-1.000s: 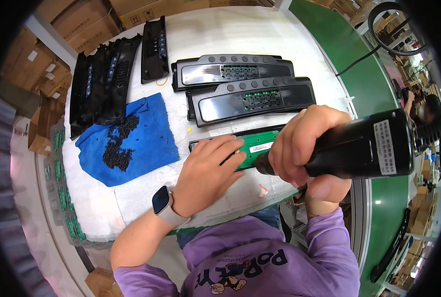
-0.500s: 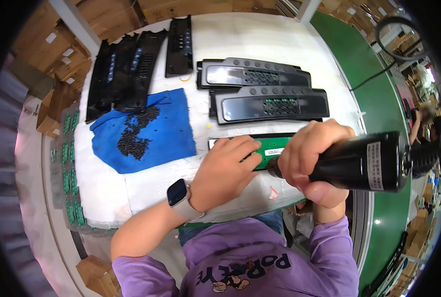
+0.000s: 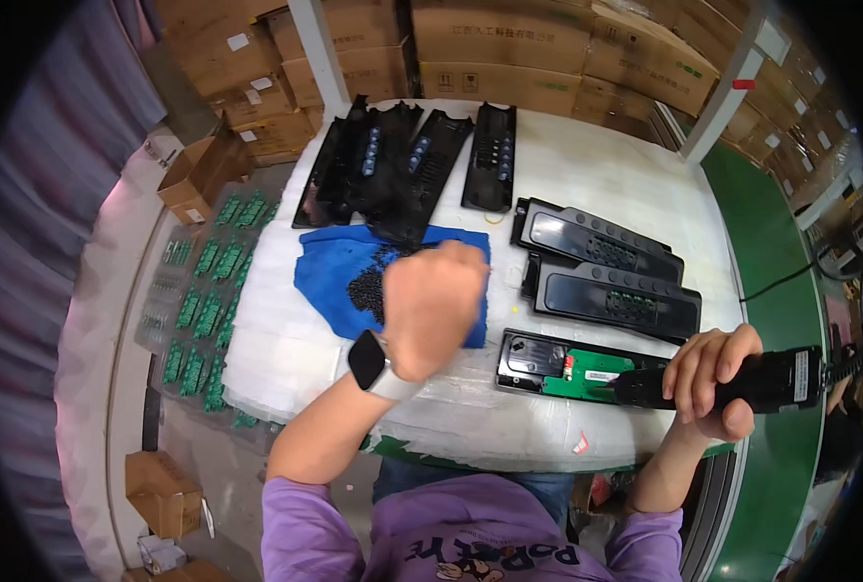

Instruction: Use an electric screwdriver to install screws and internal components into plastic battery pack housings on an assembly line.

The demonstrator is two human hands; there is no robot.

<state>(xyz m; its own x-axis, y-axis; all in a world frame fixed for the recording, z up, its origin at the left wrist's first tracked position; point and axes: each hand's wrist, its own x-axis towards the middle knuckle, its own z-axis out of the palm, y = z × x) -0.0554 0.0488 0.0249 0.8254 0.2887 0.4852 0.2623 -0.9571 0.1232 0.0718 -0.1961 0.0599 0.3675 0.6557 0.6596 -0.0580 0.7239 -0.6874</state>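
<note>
Two hands work: the left hand (image 3: 431,308), clenched, hovers over the blue cloth (image 3: 330,276) with black screws (image 3: 366,284); the right hand (image 3: 711,380) grasps the black electric screwdriver (image 3: 742,383), its tip on the green circuit board (image 3: 587,373).

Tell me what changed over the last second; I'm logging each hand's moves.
The left hand left the open panel with the green board and moved left over the blue cloth with its small black parts. The right hand keeps its grip on the black driver, tip at the board.
</note>
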